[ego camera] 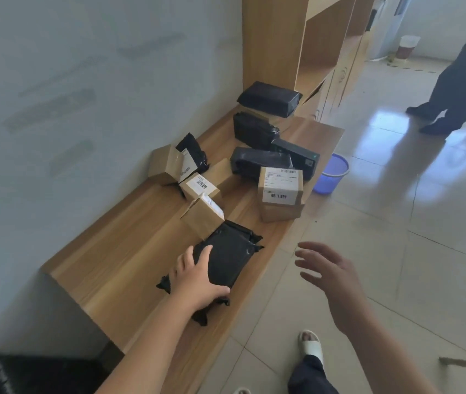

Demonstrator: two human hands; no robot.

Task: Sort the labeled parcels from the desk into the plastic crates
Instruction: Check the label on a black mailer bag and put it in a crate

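Your left hand (197, 275) lay spread and flat on the black poly mailer (227, 261) at the near end of the wooden desk (129, 240), fingers curling over its edge but not closed around it; your right hand (330, 275) hung open and empty over the tiled floor (368, 251). The mailer's film looked slick and crinkled, its contents soft, so a one-handed lift could have let it sag or slip. It touched a small cardboard box (202, 216) just beyond, which a careless pull might have knocked. Farther off, labelled boxes and glossy black packs lay jumbled. No crates were in view.
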